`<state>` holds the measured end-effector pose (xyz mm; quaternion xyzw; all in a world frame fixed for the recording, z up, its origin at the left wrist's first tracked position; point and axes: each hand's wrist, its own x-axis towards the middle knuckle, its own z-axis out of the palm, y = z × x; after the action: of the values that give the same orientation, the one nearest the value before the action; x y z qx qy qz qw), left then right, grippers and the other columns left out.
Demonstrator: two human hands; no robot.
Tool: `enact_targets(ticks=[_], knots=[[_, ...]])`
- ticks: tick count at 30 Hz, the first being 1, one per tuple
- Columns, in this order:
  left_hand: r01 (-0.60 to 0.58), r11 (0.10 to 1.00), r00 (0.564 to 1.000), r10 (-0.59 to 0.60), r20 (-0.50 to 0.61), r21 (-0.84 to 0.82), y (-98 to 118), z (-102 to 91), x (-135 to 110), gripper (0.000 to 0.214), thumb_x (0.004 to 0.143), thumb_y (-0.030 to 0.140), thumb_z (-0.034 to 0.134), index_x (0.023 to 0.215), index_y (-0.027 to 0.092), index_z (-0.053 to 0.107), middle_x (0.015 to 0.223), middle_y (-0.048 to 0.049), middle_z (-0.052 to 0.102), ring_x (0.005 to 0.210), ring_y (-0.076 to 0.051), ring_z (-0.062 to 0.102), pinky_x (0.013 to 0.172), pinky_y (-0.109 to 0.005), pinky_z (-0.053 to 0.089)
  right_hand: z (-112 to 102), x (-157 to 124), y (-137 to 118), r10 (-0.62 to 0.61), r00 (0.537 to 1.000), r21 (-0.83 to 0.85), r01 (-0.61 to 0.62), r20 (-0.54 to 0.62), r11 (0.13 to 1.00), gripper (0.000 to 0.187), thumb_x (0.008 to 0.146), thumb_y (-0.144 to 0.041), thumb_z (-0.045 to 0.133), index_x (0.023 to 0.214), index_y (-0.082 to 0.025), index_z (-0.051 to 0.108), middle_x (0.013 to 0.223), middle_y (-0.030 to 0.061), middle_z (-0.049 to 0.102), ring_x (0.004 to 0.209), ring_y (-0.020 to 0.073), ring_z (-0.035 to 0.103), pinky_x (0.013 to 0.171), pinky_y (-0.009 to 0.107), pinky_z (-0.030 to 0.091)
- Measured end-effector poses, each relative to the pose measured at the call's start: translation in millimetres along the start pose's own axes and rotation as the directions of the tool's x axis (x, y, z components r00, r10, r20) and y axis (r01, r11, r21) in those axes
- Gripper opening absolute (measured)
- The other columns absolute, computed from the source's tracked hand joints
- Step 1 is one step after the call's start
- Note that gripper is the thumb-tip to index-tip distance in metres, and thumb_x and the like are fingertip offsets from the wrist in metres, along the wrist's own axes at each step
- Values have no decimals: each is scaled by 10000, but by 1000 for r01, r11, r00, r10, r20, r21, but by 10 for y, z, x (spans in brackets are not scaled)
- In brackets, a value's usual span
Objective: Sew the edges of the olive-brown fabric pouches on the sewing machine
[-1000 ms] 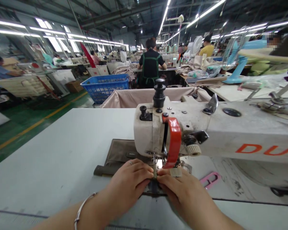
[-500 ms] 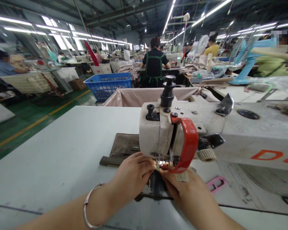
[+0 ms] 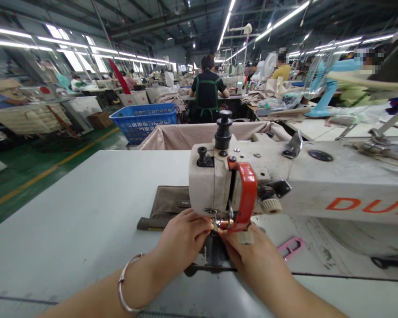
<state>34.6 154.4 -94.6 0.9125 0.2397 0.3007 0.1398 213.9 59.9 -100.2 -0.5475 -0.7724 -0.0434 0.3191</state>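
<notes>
A white sewing machine (image 3: 285, 181) with a red guard (image 3: 246, 196) stands on the white table (image 3: 86, 212). A brown-grey fabric piece (image 3: 169, 205) lies under its head and reaches back to the left. My left hand (image 3: 182, 243), a bangle on its wrist, has its fingers curled and pressed on the fabric just left of the needle. My right hand (image 3: 252, 258) pinches the fabric right beside the needle, under the red guard. The two sets of fingertips nearly meet at the presser foot, which hides the needle itself.
A pink plastic piece (image 3: 290, 247) lies on the table right of my hands. Behind the table hangs a beige cloth bin (image 3: 185, 134), then a blue crate (image 3: 146, 119). A person in black (image 3: 207, 90) sits with their back to me. A turquoise fan (image 3: 328, 84) stands at the right.
My hands have slid forward with the fabric, closer under the machine head. More dark fabric now shows near my wrists. The view shifted slightly.
</notes>
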Motion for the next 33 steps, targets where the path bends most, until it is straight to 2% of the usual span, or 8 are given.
enact_targets(ticks=[3,10,18,23,26,28,30,33], knots=[[22,1000,1000,-22,10,-1,-2,2,0,187,847,63,647,887,229,722,946,1,751,928,-203,682,895,-347,549,6,0,6,-15,1000,-13,15,-2,1000,202,843,-19,547,876,-171,677,1016,125,697,868,271,623,746,405,578],[54,998,999,-54,0,12,-2,15,1,187,832,52,667,882,218,735,914,-14,744,935,-208,672,895,-345,552,42,-11,30,-3,1000,-36,3,3,999,213,855,-21,540,884,-179,680,1029,118,695,895,261,632,759,400,581],[61,998,997,-62,41,25,7,19,-18,211,825,53,689,921,235,738,948,2,749,893,-189,676,847,-323,546,37,-21,23,-27,999,-30,26,-46,999,240,849,-32,563,995,-186,675,976,93,705,895,252,640,773,371,581],[60,997,995,-63,79,39,1,27,-9,191,848,77,681,947,231,733,962,1,745,906,-190,667,874,-339,535,30,-15,47,-14,999,14,14,-30,1000,237,859,-37,573,1004,-186,686,978,96,710,897,262,653,754,385,590],[48,998,993,-53,109,45,-31,-71,30,175,861,150,699,1011,236,725,1058,-17,719,1018,-202,634,959,-354,505,-16,-24,73,-15,1000,52,16,-21,999,274,880,-53,563,1077,-204,680,1030,93,702,938,242,656,787,370,592],[53,995,985,-67,159,89,-55,-221,24,306,845,330,745,1131,233,696,1178,-64,664,1129,-261,573,1024,-435,462,-61,-36,87,-6,999,101,9,-34,995,293,903,-68,543,1115,-223,673,1074,87,690,972,231,652,814,368,587],[62,988,960,-99,262,143,-52,-425,-76,660,750,572,770,1284,215,623,1280,-126,587,1192,-333,515,1047,-531,423,-102,-47,98,7,999,145,1,-51,989,282,926,-87,524,1116,-233,673,1085,86,681,983,231,649,819,379,584],[46,985,886,-117,449,166,48,-748,-502,1118,546,737,800,1469,219,439,1409,-170,485,1279,-400,449,1090,-589,368,-130,-62,123,5,999,175,5,-52,985,260,954,-116,510,1122,-235,670,1062,85,677,981,234,646,809,392,579]])
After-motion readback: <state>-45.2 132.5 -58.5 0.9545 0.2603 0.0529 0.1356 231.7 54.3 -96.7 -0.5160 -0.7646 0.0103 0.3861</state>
